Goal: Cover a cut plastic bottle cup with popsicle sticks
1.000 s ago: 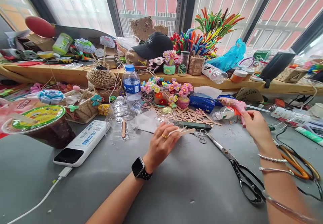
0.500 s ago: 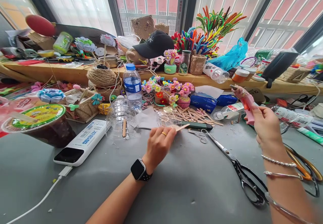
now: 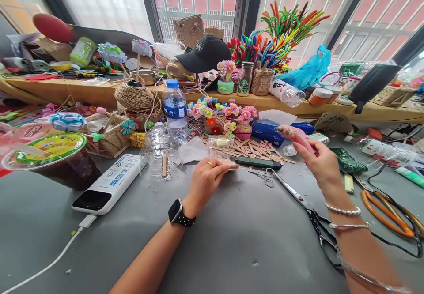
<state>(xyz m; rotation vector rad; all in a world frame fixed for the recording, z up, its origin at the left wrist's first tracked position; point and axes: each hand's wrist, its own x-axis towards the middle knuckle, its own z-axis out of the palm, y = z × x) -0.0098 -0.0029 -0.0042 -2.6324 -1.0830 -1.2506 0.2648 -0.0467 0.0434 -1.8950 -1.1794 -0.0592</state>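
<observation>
My left hand (image 3: 206,180), with a ring and a black watch, pinches a wooden craft stick (image 3: 231,166) just above the grey table (image 3: 212,245). My right hand (image 3: 322,165), with several bangles on the wrist, grips a pink glue gun (image 3: 294,134) whose nozzle points left, over the pile of loose craft sticks (image 3: 249,148). The two hands are about a hand's width apart. A cut clear plastic bottle (image 3: 158,152) with a stick against it stands left of my left hand.
Large black scissors (image 3: 311,214) and small scissors (image 3: 263,175) lie between the hands; a dark utility knife (image 3: 260,163) lies beside the sticks. A white power bank (image 3: 108,183) with cable, a water bottle (image 3: 174,108), twine, crochet flowers and orange-handled pliers (image 3: 386,210) crowd the table.
My right hand lifted the glue gun off the table, raised it, then brought it left and lower toward the sticks. My left hand kept the stick and lowered it slightly.
</observation>
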